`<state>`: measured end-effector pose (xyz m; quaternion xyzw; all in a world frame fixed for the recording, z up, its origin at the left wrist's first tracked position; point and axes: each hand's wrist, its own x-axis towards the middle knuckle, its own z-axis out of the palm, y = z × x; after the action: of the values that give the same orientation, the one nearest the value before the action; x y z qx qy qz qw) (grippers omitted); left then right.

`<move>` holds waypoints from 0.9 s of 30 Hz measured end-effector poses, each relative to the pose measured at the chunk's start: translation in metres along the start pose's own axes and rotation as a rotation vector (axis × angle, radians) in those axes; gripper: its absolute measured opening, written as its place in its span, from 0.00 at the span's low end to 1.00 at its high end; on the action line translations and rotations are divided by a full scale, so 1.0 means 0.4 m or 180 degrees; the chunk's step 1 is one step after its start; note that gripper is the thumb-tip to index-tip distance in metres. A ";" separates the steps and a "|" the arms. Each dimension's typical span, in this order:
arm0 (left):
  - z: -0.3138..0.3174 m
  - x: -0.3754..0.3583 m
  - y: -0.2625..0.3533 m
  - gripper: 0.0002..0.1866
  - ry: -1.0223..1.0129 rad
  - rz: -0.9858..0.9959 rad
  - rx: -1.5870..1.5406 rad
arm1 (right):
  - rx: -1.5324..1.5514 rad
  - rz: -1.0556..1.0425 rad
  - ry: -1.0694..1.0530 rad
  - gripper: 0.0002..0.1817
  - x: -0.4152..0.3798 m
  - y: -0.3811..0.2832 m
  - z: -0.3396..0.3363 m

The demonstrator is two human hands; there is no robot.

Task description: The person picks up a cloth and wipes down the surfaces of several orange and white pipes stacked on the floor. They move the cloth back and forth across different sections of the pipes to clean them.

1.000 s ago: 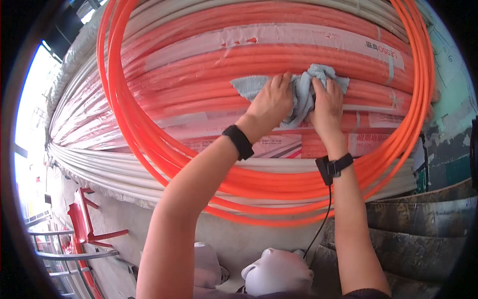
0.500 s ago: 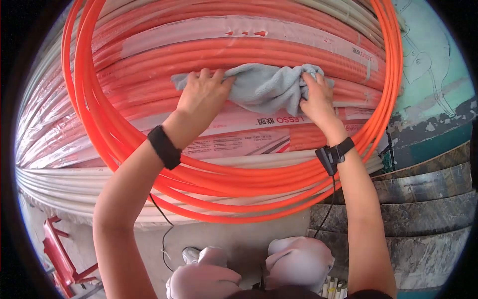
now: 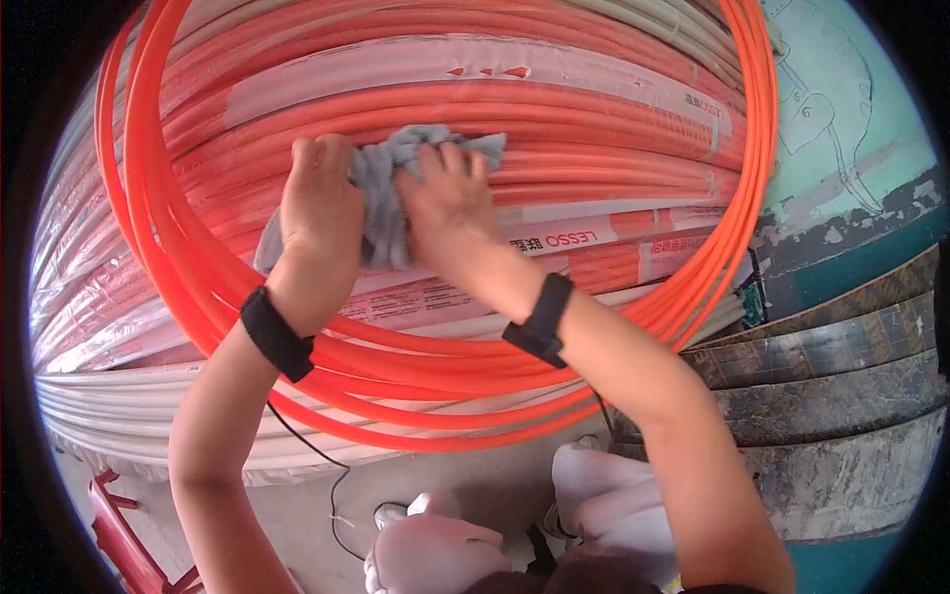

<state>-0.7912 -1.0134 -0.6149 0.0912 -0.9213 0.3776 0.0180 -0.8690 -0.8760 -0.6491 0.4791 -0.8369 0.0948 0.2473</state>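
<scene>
A grey-blue cloth (image 3: 379, 203) lies bunched over the plastic-wrapped orange pipes. My left hand (image 3: 322, 218) is closed on its left part, fingers curled under and partly hidden. Close beside it, my right hand (image 3: 450, 198) presses into the cloth with bent fingers, gripping a fold; one end sticks out past its fingertips. Both forearms reach across a loose coil of orange pipe (image 3: 426, 371) that rings the hands and the cloth.
Wrapped orange pipes (image 3: 594, 109) with printed labels fill the background. White pipes (image 3: 119, 416) run below them. Dark curved sheets (image 3: 841, 426) stand at right by a painted wall (image 3: 821, 109). A red stool (image 3: 129, 535) is at lower left. Thin cables hang from both wrists.
My right hand has moved left, close to my left hand. The cloth, spread between them before, is now bunched up and further left. The view has shifted slightly.
</scene>
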 end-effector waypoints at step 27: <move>-0.086 0.127 0.258 0.16 -0.0452 -0.1542 -0.1234 | 0.0976 0.0162 0.0837 0.07 -0.059 0.209 0.026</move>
<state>-0.8612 -0.9253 -0.6567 0.3289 -0.9265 0.1724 0.0601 -0.9335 -0.8184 -0.6636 0.4733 -0.7850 0.2890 0.2761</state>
